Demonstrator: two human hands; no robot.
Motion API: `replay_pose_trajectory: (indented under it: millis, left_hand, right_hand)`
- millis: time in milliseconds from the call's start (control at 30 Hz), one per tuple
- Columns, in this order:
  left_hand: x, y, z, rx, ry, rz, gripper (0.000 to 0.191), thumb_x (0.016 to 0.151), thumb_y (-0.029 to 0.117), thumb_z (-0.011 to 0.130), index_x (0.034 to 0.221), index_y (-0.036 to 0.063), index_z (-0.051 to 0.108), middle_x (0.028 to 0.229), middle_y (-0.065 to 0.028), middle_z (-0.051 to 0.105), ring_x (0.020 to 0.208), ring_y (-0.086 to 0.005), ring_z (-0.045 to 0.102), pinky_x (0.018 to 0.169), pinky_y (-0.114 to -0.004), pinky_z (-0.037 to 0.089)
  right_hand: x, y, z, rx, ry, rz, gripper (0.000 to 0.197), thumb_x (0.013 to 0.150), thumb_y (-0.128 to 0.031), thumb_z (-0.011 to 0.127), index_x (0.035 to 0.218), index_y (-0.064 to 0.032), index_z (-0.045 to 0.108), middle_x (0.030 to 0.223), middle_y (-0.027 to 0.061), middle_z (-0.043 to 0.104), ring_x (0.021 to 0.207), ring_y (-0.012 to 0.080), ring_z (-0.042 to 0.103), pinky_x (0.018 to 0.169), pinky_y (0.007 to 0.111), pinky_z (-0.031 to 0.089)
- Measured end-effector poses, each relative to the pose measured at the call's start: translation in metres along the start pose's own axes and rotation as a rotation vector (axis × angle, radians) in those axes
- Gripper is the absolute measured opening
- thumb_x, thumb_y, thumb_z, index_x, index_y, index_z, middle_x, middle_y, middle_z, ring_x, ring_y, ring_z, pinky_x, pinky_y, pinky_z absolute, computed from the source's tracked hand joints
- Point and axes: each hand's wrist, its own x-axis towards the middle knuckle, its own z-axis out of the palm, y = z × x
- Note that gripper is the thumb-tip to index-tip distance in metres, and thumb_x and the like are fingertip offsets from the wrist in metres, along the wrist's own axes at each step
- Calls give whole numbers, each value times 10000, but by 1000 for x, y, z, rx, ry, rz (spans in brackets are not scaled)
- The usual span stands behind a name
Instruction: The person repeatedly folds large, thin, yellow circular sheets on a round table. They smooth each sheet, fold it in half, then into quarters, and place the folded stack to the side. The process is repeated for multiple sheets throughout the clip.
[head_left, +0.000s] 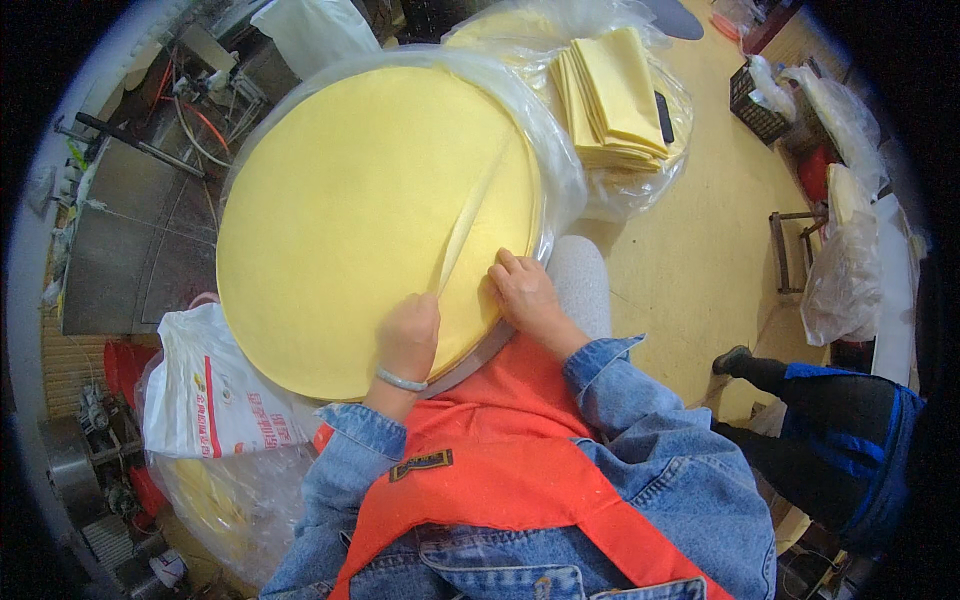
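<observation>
A stack of large, round, thin yellow sheets (337, 217) lies before me on clear plastic. The top sheet has a raised fold running from near its upper right edge down to my left hand. My left hand (411, 334), with a pale bangle at the wrist, is closed on the end of that fold. Near the stack's lower right edge, my right hand (521, 289) rests with fingers bent on the yellow surface; whether it pinches a sheet cannot be told. Folded yellow sheets (615, 97) form a pile at the upper right, beside a dark flat object (664, 118).
A printed white bag (217, 390) and plastic-wrapped yellow sheets lie at the lower left. Metal equipment (135, 240) stands at the left. Another person (832, 442) is at the lower right. A black crate (757, 101) and bagged goods (847, 277) line the right side.
</observation>
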Motion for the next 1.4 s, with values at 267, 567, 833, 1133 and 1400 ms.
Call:
replay_pose_trajectory:
  millis: [267, 567, 833, 1133, 1400]
  left_hand:
    - [16, -19, -37, 180, 147, 14, 126, 843, 133, 590, 746, 120, 510, 666, -80, 479, 586, -255, 531, 502, -381, 451]
    - [28, -40, -54, 141, 221, -38, 83, 842, 119, 566, 768, 92, 541, 703, -115, 500, 618, -309, 534, 547, -417, 449]
    - [-14, 4, -28, -95, -110, -104, 283, 768, 161, 685, 1015, 53, 602, 922, -147, 588, 881, -343, 580, 746, -436, 485]
    - [-74, -1, -30, 41, -169, -83, 216, 776, 85, 638, 982, 61, 581, 887, -139, 554, 861, -337, 562, 724, -432, 475]
    - [-110, -55, -34, -27, -101, -268, 125, 758, 75, 656, 872, 66, 606, 859, -128, 599, 843, -332, 589, 723, -440, 480]
  right_hand:
    - [4, -8, -1, -65, -64, 59, 170, 777, -160, 661, 894, -57, 594, 965, 133, 566, 840, 313, 596, 753, 413, 492]
    - [27, -37, -2, -146, -317, -52, 206, 805, -164, 601, 1002, -159, 661, 988, 125, 598, 879, 317, 611, 774, 419, 496]
    - [-7, -132, 36, 1049, -542, -236, 394, 788, -297, 729, 1061, -29, 636, 1127, 197, 629, 1081, 301, 553, 959, 374, 413]
    - [-30, -176, 87, 873, -540, -545, 351, 779, -267, 711, 1021, -25, 635, 1066, 193, 650, 996, 333, 583, 879, 417, 452]
    - [-23, -200, 96, 778, -341, -845, 366, 759, -252, 696, 1025, -12, 623, 1036, 199, 654, 980, 374, 591, 868, 442, 461]
